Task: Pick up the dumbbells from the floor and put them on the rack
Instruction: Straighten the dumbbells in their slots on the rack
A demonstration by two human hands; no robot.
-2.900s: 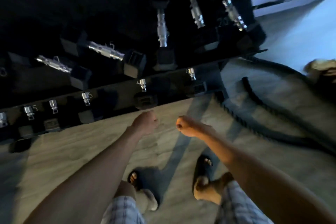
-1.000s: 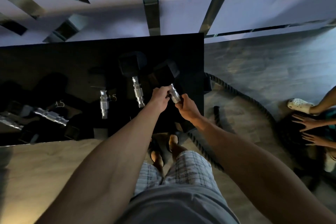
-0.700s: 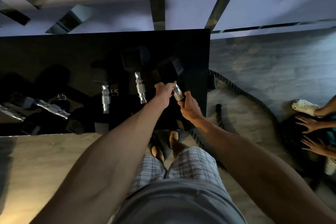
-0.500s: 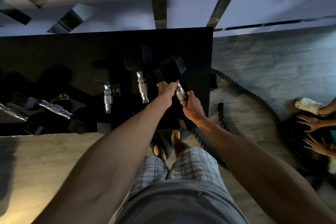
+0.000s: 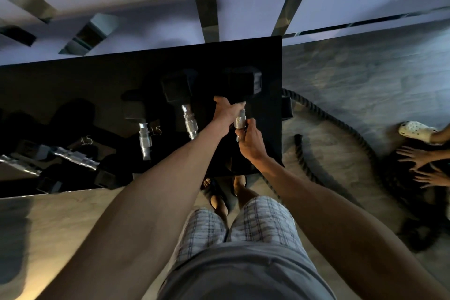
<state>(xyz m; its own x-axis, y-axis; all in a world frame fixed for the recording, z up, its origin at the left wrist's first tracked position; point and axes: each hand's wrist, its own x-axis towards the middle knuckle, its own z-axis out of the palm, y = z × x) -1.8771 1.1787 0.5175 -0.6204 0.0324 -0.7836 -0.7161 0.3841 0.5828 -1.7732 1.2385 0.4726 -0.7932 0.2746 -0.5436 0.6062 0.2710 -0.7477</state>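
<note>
Placement looks to be the step in hand: both hands carry one hex dumbbell [image 5: 243,84] by its knurled steel handle [image 5: 240,121] over the right end of the black rack [image 5: 73,85]. The left hand [image 5: 226,112] is wrapped round the far part of the handle, hard against the far head. The right hand [image 5: 248,140] grips the near part with its fingers curled round it. The far head lies over the upper part of the rack, just beside the neighbouring dumbbell [image 5: 188,119]. The near head is lost in the dark under the right wrist, and I cannot tell whether the weight already bears on the rack. To do this well, I judge, the handle should be kept in line with the neighbour's and both heads lowered together, not one first. The fingers should stay out of the gap between the two far heads. The piece should also sit well inboard of the rack's right edge, beyond which a battle rope [image 5: 341,126] lies on the floor. Neither grip should be let go until the rack takes the load. About three seconds ago both hands were clenched and empty above the floor in front of the rack. Half a second ago the dumbbell was already gripped in the same way, but its far head leaned left toward the neighbour. Now that head sits further back and to the right, and the handle runs nearly parallel to the neighbour's.
</note>
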